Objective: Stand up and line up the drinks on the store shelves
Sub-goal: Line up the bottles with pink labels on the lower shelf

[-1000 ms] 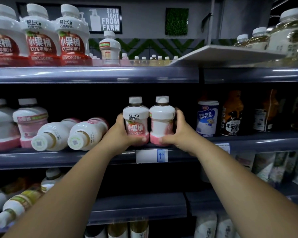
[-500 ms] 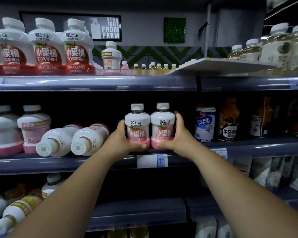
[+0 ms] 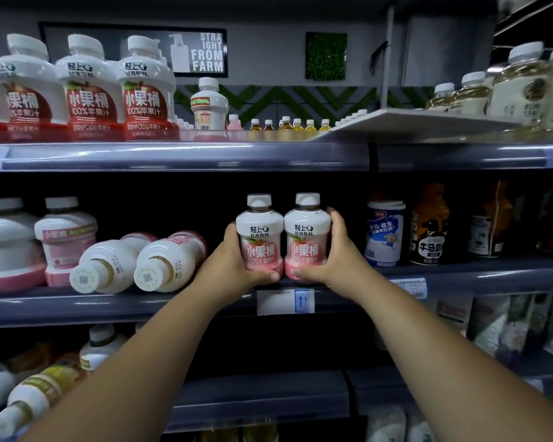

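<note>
Two small pink-and-white peach drink bottles stand upright side by side on the middle shelf (image 3: 173, 306), labels facing me. My left hand (image 3: 233, 266) grips the left bottle (image 3: 260, 237) low on its side. My right hand (image 3: 336, 260) grips the right bottle (image 3: 307, 236) the same way. To their left, two matching bottles (image 3: 109, 266) (image 3: 170, 263) lie on their sides with caps toward me. Two more pink bottles (image 3: 63, 237) stand upright at the far left.
Red apple-juice bottles (image 3: 90, 94) line the top shelf on the left, yellow-tea bottles (image 3: 517, 84) on the right. A blue-white can (image 3: 384, 234) and dark bottles (image 3: 428, 228) stand right of my hands. Toppled bottles (image 3: 35, 400) lie on the lower shelf.
The right bottle has been turned so its label faces me. Both bottles now stand closer together, and my view has dropped slightly.
</note>
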Demonstrator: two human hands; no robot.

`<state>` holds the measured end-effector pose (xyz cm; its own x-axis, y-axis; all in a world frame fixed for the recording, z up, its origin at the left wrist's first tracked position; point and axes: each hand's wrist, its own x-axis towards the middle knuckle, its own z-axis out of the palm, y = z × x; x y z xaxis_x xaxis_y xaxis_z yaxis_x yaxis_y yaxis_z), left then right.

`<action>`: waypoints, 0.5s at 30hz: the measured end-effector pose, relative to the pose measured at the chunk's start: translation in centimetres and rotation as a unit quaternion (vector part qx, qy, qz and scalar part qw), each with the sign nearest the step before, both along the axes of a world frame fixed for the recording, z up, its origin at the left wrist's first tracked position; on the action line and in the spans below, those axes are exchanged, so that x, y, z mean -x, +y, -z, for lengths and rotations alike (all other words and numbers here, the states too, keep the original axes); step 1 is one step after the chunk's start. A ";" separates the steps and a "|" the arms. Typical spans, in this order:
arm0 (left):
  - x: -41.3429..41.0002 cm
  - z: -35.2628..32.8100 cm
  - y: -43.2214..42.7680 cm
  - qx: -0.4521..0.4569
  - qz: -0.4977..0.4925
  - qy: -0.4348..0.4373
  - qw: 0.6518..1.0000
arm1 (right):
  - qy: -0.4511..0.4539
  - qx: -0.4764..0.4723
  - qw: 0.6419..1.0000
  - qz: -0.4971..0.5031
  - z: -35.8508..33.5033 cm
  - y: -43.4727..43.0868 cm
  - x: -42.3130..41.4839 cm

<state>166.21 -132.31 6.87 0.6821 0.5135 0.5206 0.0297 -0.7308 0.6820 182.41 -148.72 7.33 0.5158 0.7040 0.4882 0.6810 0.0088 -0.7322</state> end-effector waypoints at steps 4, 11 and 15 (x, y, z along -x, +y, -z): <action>1.7 -1.0 -0.9 -0.043 0.007 -0.023 0.999 | -0.099 -0.045 0.992 0.057 -0.3 -0.4 1.7; 10.2 -4.2 -1.7 -0.143 0.007 -0.042 0.989 | -0.242 -0.122 0.962 0.014 -1.9 1.1 9.1; 15.8 -4.2 1.6 -0.159 -0.022 -0.046 0.986 | -0.247 -0.112 0.962 -0.027 -2.0 4.2 13.5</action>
<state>150.40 -130.69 11.07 0.6054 0.3428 0.7183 0.0148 -0.9072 0.4205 168.95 -144.55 9.33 0.1471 0.5714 0.8074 0.9398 0.1737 -0.2941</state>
